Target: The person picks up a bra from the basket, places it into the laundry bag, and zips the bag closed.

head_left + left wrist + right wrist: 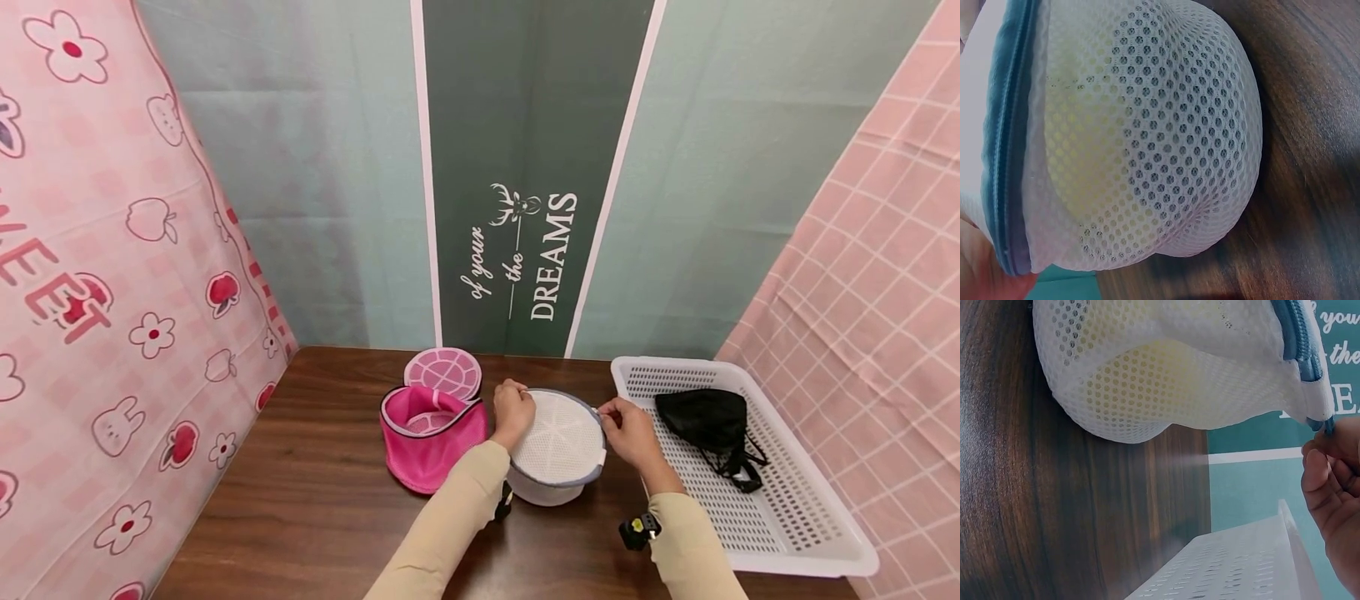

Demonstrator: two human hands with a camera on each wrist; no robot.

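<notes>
A round white mesh laundry bag stands on the table with its lid over the top and a blue-grey zipper around the rim. My left hand grips the rim on the left side. At the opposite side, my right hand pinches the zipper pull between thumb and fingers. Through the mesh wall something pale yellow shows inside the bag. Left of the bag, a pink mesh laundry bag stands with its lid folded back, close to my left hand.
To the right, a white plastic basket with slotted walls reaches near my right forearm. A black bag with straps lies in it. The brown wooden table ends at a printed curtain behind.
</notes>
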